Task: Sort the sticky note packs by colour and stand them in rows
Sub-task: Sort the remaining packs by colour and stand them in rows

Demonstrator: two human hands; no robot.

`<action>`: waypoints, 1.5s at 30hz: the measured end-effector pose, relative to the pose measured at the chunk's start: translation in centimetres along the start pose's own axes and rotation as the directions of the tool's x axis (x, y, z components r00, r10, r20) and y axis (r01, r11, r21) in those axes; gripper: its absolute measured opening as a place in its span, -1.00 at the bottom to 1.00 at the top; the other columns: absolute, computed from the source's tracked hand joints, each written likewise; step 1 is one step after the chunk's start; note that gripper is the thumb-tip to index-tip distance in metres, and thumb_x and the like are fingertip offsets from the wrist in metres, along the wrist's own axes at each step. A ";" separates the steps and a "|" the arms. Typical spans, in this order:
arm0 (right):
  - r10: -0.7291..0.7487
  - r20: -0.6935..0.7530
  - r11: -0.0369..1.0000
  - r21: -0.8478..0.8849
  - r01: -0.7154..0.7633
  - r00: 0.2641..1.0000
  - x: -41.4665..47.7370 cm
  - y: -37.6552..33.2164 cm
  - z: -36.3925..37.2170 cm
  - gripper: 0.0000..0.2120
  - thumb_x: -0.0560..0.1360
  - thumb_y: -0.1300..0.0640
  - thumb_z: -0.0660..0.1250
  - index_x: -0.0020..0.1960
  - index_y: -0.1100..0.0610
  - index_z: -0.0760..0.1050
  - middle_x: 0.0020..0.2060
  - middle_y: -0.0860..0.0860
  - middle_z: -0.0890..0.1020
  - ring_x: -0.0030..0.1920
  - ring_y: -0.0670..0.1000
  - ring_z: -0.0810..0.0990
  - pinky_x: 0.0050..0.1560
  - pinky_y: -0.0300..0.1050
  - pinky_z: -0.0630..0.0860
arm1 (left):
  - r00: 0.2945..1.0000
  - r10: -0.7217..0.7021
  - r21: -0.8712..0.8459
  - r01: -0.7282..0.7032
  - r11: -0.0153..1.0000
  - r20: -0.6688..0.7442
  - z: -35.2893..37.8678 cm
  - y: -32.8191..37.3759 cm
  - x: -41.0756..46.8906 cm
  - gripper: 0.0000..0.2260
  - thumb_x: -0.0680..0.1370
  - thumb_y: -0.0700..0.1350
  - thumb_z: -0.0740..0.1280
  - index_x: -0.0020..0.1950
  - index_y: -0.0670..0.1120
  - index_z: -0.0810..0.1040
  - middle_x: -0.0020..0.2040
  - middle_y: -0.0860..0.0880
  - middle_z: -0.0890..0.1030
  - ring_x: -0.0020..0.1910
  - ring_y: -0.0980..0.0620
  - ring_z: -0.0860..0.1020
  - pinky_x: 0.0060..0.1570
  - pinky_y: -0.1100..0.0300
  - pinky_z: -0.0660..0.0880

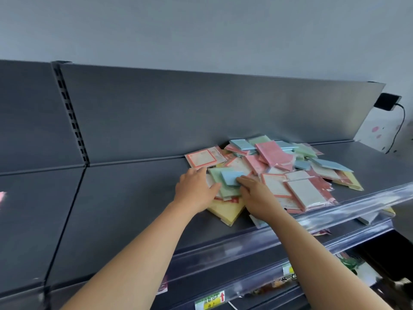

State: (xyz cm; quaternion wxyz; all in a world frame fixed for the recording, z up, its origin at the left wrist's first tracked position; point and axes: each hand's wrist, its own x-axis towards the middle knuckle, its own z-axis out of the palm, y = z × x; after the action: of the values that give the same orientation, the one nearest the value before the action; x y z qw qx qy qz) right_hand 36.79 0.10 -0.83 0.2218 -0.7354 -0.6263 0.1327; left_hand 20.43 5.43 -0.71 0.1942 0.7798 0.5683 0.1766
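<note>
sorting looks barely started: the sticky note packs [279, 159] lie in a mixed heap on the shelf [134, 209], left hand [196, 186] spread flat on its near edge, right hand [257, 198] pinching a blue pack [231, 176], which next wants lifting clear and standing upright on bare shelf.

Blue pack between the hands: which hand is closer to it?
Right. The right hand touches the right edge of the blue pack; the left hand rests to its left, on the green pack underneath.

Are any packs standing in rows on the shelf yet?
No, all the packs lie in a loose mixed heap on the shelf.
</note>
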 end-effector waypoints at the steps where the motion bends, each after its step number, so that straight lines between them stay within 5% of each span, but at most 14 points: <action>1: -0.001 0.003 0.997 0.078 0.000 1.000 -0.1 0.1 -0.4 -0.62 0.64 0.20 0.06 0.43 0.10 0.37 0.36 0.07 0.46 0.31 0.06 0.44 0.16 -0.23 0.34 | 1.000 0.009 0.007 -0.009 1.000 -0.007 0.3 0.4 0.2 -0.42 0.57 0.21 0.20 0.53 0.01 0.22 0.48 -0.07 0.27 0.42 -0.17 0.27 0.33 -0.03 0.30; 6: 0.026 -0.103 0.996 0.085 -0.018 0.994 -1.4 2.6 -2.9 -0.58 0.56 0.11 0.28 0.40 0.10 0.41 0.37 0.03 0.45 0.36 0.05 0.40 0.31 -0.17 0.29 | 0.993 0.109 0.090 -0.113 0.990 0.049 1.4 1.7 1.7 -0.36 0.55 0.24 0.23 0.56 0.07 0.12 0.55 0.03 0.15 0.51 -0.07 0.11 0.41 -0.05 0.20; 10: 0.148 0.001 0.981 -0.126 -0.147 0.989 -2.3 5.2 -3.5 -0.28 0.37 -0.21 0.44 0.42 0.07 0.35 0.31 0.08 0.41 0.27 0.11 0.41 0.28 0.01 0.40 | 0.992 0.120 0.153 -0.124 0.980 0.036 2.1 2.2 2.1 -0.44 0.55 0.18 0.27 0.51 0.06 0.25 0.49 0.03 0.31 0.46 -0.06 0.24 0.36 0.00 0.26; 14: 0.191 0.043 0.982 -0.021 -0.190 0.981 -1.9 5.4 -3.1 -0.16 0.31 -0.20 0.51 0.42 0.17 0.30 0.26 0.08 0.46 0.17 0.09 0.50 0.19 0.03 0.48 | 0.997 0.076 0.012 -0.075 0.997 -0.019 2.1 2.1 1.8 -0.47 0.51 0.05 0.38 0.43 -0.04 0.34 0.38 -0.03 0.41 0.36 -0.07 0.33 0.32 -0.02 0.35; 21: 0.182 0.083 0.940 0.277 -0.198 0.980 -0.6 4.5 -3.7 -0.48 0.40 0.04 0.51 0.26 0.13 0.39 0.04 0.03 0.58 -0.07 0.00 0.60 -0.11 -0.09 0.60 | 0.997 -0.027 -0.292 0.006 0.956 -0.069 0.1 0.8 0.6 -0.49 0.47 -0.23 0.40 0.38 -0.04 0.36 0.25 -0.05 0.32 -0.01 0.01 0.45 -0.02 0.21 0.39; 24: 0.174 0.013 0.853 0.497 -0.157 0.985 0.1 3.3 -4.2 -0.61 0.50 0.12 0.40 0.28 0.14 0.40 0.11 0.08 0.59 0.01 0.07 0.62 -0.06 0.00 0.63 | 0.989 -0.069 -0.419 0.007 0.908 -0.134 -0.6 -0.8 0.2 -0.50 0.43 -0.28 0.39 0.33 0.01 0.44 0.20 -0.03 0.44 -0.03 0.01 0.52 -0.07 0.20 0.42; 28: 0.170 -0.004 0.686 0.719 -0.116 0.985 0.7 0.4 -4.7 -0.81 0.60 0.17 0.23 0.21 0.13 0.40 0.06 0.10 0.58 -0.01 0.04 0.59 -0.31 -0.16 0.55 | 0.979 -0.168 -0.643 0.058 0.764 -0.112 -1.8 -1.9 -1.0 -0.53 0.44 -0.36 0.30 0.28 0.01 0.47 0.06 0.03 0.56 -0.03 0.04 0.54 -0.16 0.21 0.49; 33: 0.128 0.048 0.640 0.759 -0.119 0.991 2.0 -3.8 -2.3 -0.83 0.61 0.22 0.17 0.19 0.15 0.42 0.05 0.08 0.59 0.05 0.06 0.59 0.04 0.04 0.59 | 0.972 -0.237 -0.784 0.141 0.605 -0.008 -3.6 -2.8 -3.1 -0.64 0.51 -0.35 0.18 0.24 -0.06 0.46 0.09 -0.07 0.55 -0.02 -0.10 0.63 -0.06 0.09 0.62; 37: -0.011 0.046 0.607 0.794 -0.030 0.999 2.4 -7.6 0.7 -0.80 0.58 0.27 0.20 0.18 0.15 0.47 0.05 0.06 0.61 -0.01 0.00 0.60 -0.15 -0.17 0.55 | 0.968 -0.250 -0.804 0.152 0.575 0.005 -5.4 -4.7 -4.9 -0.76 0.57 -0.22 0.25 0.24 -0.06 0.47 0.11 -0.07 0.57 -0.03 -0.06 0.64 0.01 0.04 0.63; 40: -0.111 0.097 0.580 0.814 -0.014 0.989 2.2 -10.6 2.9 -0.83 0.55 0.28 0.23 0.11 0.14 0.50 0.01 0.07 0.63 -0.09 0.01 0.61 -0.27 -0.03 0.57 | 0.963 -0.266 -0.812 0.125 0.571 -0.040 -6.8 -6.6 -6.6 -0.74 0.57 -0.19 0.32 0.26 -0.08 0.46 0.12 -0.06 0.58 0.03 -0.05 0.63 -0.04 0.11 0.63; 45: -0.211 0.156 0.569 0.822 -0.008 0.965 1.7 -16.0 6.6 -0.79 0.54 0.24 0.27 0.17 0.11 0.52 0.06 0.07 0.66 0.03 0.05 0.64 0.02 0.03 0.59 | 0.930 -0.333 -0.786 0.089 0.612 -0.154 -9.9 -10.7 -9.9 -0.68 0.54 -0.30 0.29 0.27 -0.07 0.48 0.09 -0.05 0.60 -0.08 -0.01 0.64 -0.14 0.21 0.63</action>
State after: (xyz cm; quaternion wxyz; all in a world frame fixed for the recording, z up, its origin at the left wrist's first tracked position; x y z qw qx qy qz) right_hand 20.21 4.72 1.49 0.4665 -0.4913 -0.5577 0.4796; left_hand 3.89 -0.02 1.90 0.4422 0.5156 0.5494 0.4866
